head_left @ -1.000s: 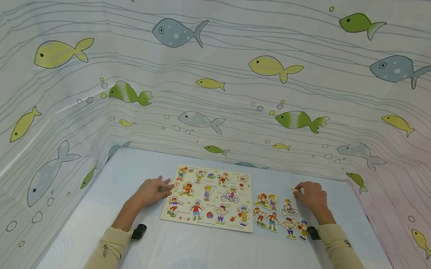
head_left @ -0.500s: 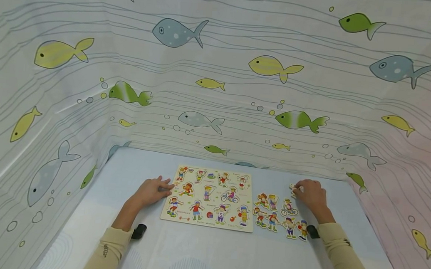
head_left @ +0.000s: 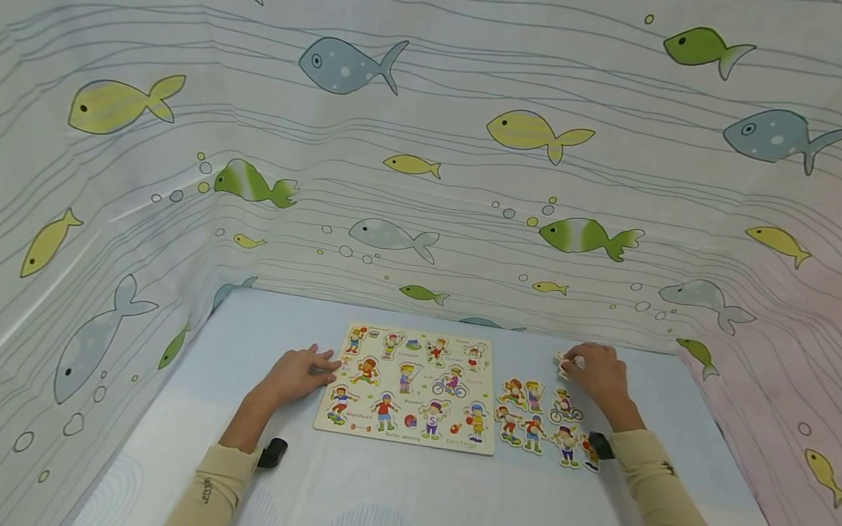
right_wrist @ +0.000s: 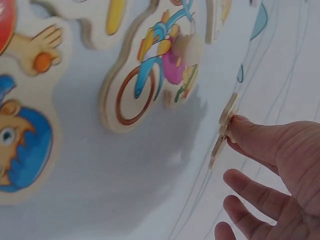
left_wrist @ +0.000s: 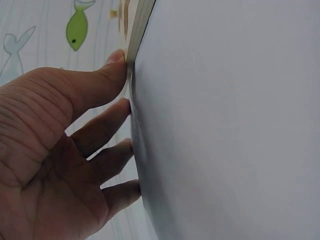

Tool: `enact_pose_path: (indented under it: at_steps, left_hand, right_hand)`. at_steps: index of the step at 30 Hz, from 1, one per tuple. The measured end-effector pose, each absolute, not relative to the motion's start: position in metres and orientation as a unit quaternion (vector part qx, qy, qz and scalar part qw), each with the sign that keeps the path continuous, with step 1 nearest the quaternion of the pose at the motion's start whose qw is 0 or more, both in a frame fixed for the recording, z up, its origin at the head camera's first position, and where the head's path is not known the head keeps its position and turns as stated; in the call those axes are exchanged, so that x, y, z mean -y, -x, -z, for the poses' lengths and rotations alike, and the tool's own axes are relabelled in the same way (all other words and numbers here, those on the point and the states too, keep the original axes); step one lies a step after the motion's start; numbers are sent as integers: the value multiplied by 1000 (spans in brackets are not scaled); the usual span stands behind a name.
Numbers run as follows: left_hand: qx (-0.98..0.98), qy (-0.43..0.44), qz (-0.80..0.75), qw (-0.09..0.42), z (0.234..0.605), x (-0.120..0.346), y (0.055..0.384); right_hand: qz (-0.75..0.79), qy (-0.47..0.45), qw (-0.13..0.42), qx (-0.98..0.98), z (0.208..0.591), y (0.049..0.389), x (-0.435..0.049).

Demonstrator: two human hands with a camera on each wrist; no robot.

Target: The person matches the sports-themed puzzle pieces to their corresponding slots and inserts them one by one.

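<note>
Head view forward-down, wrists close, right sharing cyclist piece (right_wrist: 151, 67)

The bare left-hand grip (head_left: 299, 375) points toward two o'clock, fingers (left_wrist: 102, 131) spread; the bare right-hand grip (head_left: 601, 379), pinching, toward ten.

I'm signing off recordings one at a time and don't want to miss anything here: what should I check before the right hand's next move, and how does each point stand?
1. Right hand has a grip on a puzzle piece: ok, pinched at the thumb.
2. Left hand is at the board: ok, against its left edge.
3. Board lies flat on the table: ok.
4. Held piece's picture is readable: cannot tell; the right wrist view shows it edge-on.
5. Held piece is over the board: not ok, it is off to the right.
6. Cyclist piece lies picture up: ok.
</note>
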State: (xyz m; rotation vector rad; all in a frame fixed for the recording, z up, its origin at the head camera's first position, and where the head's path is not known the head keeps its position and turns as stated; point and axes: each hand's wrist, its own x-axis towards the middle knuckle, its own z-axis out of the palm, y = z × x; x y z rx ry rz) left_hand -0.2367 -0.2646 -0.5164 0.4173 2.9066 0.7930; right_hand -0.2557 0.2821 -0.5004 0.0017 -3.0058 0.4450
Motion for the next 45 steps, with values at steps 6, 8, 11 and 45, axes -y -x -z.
enact_pose_path:
  at_steps: [6, 8, 11, 45]
  left_hand:
    - [-952, -137, -268, 50, 516, 264, 237]
    - [-952, -138, -269, 51, 516, 264, 237]
    - [-952, -139, -267, 53, 517, 264, 238]
    - [-953, -137, -265, 52, 516, 265, 236]
  right_hand:
    - [-156, -8, 48, 987, 496, 257, -276]
    - [-155, -12, 48, 987, 495, 257, -275]
    - [-155, -17, 48, 987, 494, 257, -272]
    - [-167, -63, 58, 982, 496, 264, -237]
